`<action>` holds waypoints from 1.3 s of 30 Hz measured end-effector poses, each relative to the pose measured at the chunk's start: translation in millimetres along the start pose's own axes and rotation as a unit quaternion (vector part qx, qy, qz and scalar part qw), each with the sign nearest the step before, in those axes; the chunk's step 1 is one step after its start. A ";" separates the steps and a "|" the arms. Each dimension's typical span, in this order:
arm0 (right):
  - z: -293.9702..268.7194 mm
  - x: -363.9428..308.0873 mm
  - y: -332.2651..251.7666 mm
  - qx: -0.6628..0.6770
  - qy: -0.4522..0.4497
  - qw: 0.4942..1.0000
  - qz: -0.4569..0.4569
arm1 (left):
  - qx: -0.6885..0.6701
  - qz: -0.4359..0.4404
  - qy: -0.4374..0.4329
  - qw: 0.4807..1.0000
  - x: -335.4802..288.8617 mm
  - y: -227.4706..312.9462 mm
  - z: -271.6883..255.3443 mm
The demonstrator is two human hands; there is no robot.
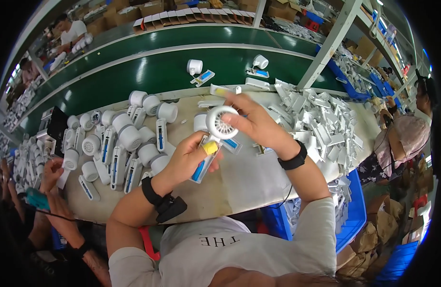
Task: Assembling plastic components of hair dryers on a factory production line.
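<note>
My left hand (188,157) grips the handle of a small white hand-held fan, a handle (201,168) with a blue stripe, and its thumb wears a yellow finger cot. My right hand (253,122) holds the fan's round white head (220,121) from the right, fingers curled on its rim. The fan hangs above the beige worktable (244,177). Both wrists wear black bands.
Several white fan heads and blue-striped handles (125,143) lie in a heap at the left. A pile of white plastic parts (316,124) covers the right. A green conveyor belt (148,71) runs behind, carrying fans. Blue bins (352,210) sit below. Other people work at left and right.
</note>
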State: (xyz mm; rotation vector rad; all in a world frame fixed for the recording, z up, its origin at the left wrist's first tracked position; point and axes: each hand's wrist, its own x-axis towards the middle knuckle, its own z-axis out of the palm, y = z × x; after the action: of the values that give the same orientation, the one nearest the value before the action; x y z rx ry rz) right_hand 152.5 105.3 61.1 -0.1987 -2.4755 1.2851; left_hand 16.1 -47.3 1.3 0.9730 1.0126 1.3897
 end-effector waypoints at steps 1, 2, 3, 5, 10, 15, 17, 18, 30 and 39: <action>5.7 -0.9 2.0 -0.015 0.142 0.989 -0.027 | 0.004 0.003 0.004 1.000 2.5 -1.4 2.9; 12.6 -3.1 3.4 -0.028 0.280 0.958 -0.052 | -0.070 0.066 0.070 0.993 6.3 -2.9 8.4; 21.0 -8.7 5.1 -0.026 0.281 0.958 -0.060 | -0.141 0.130 0.132 0.973 12.1 -3.2 10.3; 48.0 -23.1 4.4 -0.246 0.217 0.930 -0.166 | -0.134 0.172 0.142 0.966 13.0 -1.0 8.1; 80.9 -29.1 -5.4 -0.293 0.248 0.912 -0.142 | -0.133 0.225 0.221 0.940 12.1 -12.4 20.6; 91.9 -26.5 2.3 -0.355 0.258 0.890 -0.124 | -0.112 0.248 0.265 0.925 -1.3 -36.4 28.8; 91.3 -30.0 12.5 -0.305 0.257 0.899 -0.182 | -0.119 0.251 0.247 0.928 -2.5 -37.0 30.2; 83.9 -35.5 8.4 -0.243 0.257 0.925 -0.138 | -0.122 0.263 0.240 0.927 -3.3 -34.9 29.8; 16.8 -149.1 22.2 -0.339 0.267 0.896 0.101 | -0.148 0.164 0.232 0.947 -14.2 -46.3 9.3; 11.0 -222.1 52.0 -0.420 0.214 0.835 0.283 | -0.303 0.073 0.162 0.936 -12.8 -67.9 5.0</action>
State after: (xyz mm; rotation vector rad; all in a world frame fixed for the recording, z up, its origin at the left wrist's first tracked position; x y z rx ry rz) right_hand 353.5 65.3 -39.5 -1.3457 -2.4449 0.1280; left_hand 41.6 -57.9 -62.2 0.3673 0.6732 1.8791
